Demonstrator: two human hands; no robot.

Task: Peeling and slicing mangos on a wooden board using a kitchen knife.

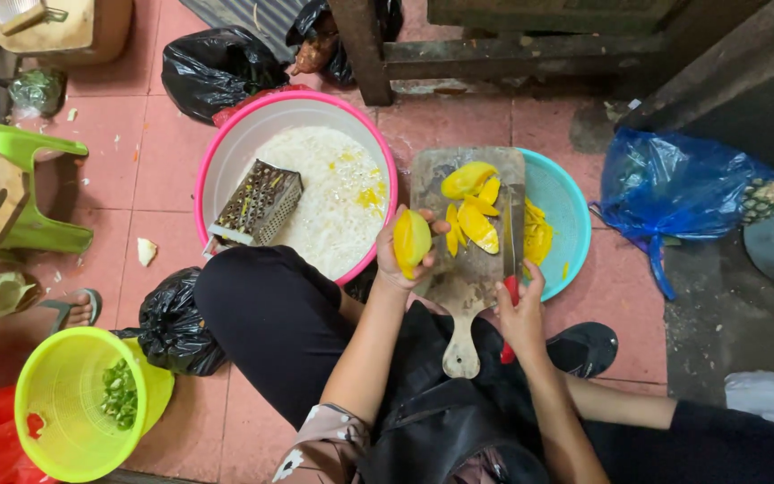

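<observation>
From the head view, a yellow mango piece point(411, 240) is held up in the left hand point(402, 255), with the fingers curled tight around it. It is held just over the near left edge of the wooden cutting board point(468, 287). The board is laid across a teal bowl point(566, 215).

A knife point(511, 269) with a red handle is gripped in the right hand point(521, 314). The fingers are closed around the handle, and the blade is laid along the right side of the board. Cut mango slices point(474, 211) are piled on the far part of the board, well apart from the held piece.

To cut well, the fruit should be held firmly, and the blade should be kept away from the holding fingers. The board looks a bit wobbly on the bowl, so it should be pressed on gently.

A pink basin point(226, 170) with white shreds and a metal grater point(257, 204) is seen to the left.
</observation>
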